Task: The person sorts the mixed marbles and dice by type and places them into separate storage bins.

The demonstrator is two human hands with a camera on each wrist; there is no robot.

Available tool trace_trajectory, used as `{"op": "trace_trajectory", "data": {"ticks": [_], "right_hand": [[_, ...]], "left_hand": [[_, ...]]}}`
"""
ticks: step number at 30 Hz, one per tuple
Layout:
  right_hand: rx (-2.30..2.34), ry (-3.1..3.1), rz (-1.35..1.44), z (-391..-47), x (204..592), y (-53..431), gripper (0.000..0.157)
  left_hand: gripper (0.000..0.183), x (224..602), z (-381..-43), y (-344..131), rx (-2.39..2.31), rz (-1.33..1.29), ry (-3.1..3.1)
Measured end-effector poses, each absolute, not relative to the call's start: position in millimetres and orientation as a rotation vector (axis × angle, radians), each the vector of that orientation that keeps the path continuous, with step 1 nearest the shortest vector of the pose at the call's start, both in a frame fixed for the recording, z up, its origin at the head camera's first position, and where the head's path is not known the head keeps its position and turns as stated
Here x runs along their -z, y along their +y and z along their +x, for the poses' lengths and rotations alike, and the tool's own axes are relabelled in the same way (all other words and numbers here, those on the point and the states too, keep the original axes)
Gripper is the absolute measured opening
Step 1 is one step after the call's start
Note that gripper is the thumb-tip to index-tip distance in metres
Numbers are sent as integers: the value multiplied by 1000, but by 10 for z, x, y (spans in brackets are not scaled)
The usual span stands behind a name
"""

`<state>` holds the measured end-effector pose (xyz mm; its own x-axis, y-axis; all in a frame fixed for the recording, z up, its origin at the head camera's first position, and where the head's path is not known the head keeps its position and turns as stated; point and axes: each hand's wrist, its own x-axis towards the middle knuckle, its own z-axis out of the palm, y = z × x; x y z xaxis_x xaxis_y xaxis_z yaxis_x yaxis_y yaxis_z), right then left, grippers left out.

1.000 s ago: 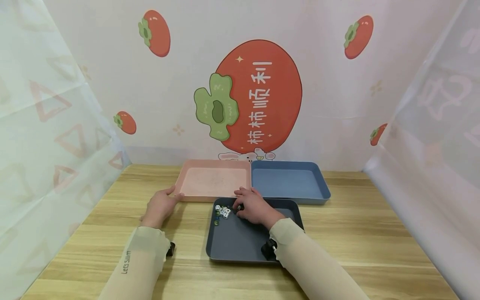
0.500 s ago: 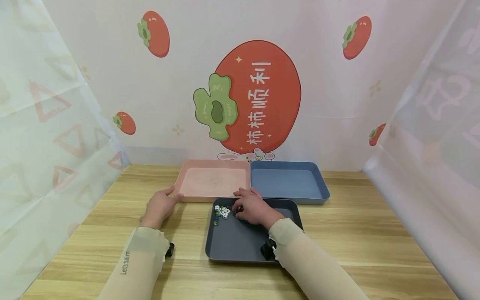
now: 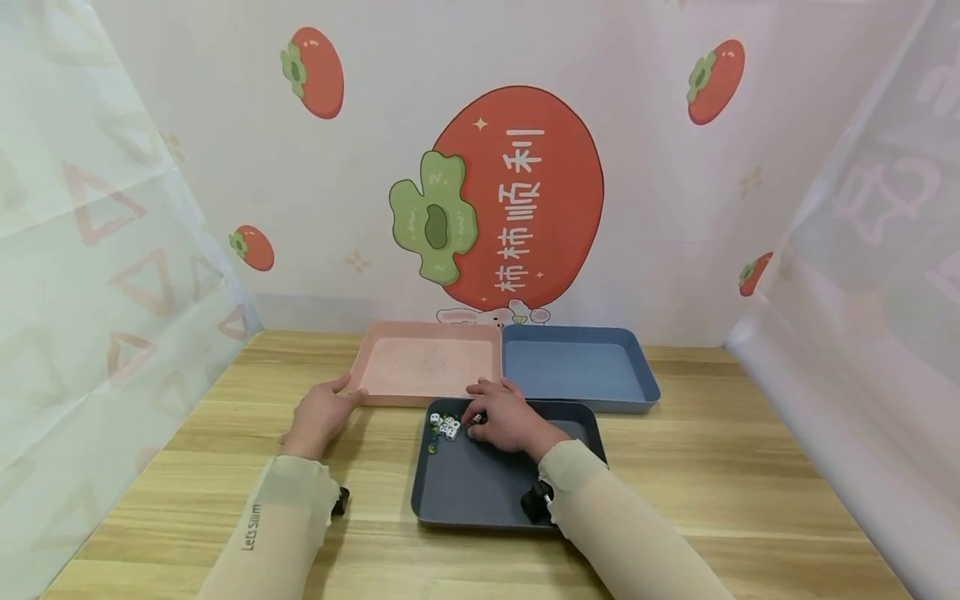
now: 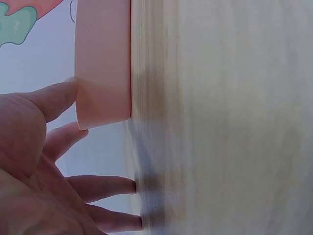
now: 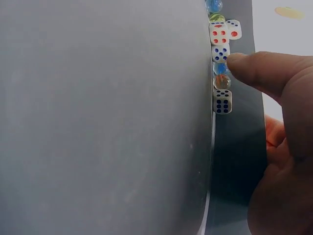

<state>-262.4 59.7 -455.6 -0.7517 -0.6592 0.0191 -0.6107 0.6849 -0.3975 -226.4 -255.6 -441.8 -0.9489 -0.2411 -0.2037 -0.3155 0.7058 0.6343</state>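
My left hand (image 3: 318,417) is at the near left corner of the pink tray (image 4: 102,63). Its thumb and index fingertip touch the tray's walls on either side of that corner; the other fingers are extended to the wooden table. Over the far side of the dark grey tray (image 3: 487,492) is my right hand (image 3: 506,417), thumb and index finger apart around dice and marbles there. In the right wrist view the thumb tip is right beside a white die (image 5: 221,53) and a blue marble (image 5: 220,68); the index fingertip is hidden.
White dice (image 3: 450,427) and marbles lie in the grey tray's far left corner. Another die (image 5: 222,101) sits along its far wall. A blue tray (image 3: 577,371) adjoins the pink one, both behind the grey tray. Printed cloth (image 3: 652,250) hangs behind the table (image 3: 712,467).
My right index finger has shifted slightly left and away from the thumb, showing more of the pieces between them. The left hand keeps its place at the pink tray. The view tilts slightly.
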Motion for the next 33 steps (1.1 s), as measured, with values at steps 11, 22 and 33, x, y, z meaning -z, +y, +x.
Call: {"op": "trace_trajectory", "data": {"ticks": [11, 22, 33], "right_hand": [[743, 2708, -977, -2603, 4485, 606, 12], [1020, 2615, -813, -2634, 4397, 627, 12], [1295, 2574, -647, -2663, 4178, 788, 19]], "left_hand": [[73, 4419, -2261, -2544, -1099, -480, 2771], [73, 4427, -2257, -2563, -1082, -425, 2809], [75, 4402, -2268, -2580, -1090, -487, 2764]]}}
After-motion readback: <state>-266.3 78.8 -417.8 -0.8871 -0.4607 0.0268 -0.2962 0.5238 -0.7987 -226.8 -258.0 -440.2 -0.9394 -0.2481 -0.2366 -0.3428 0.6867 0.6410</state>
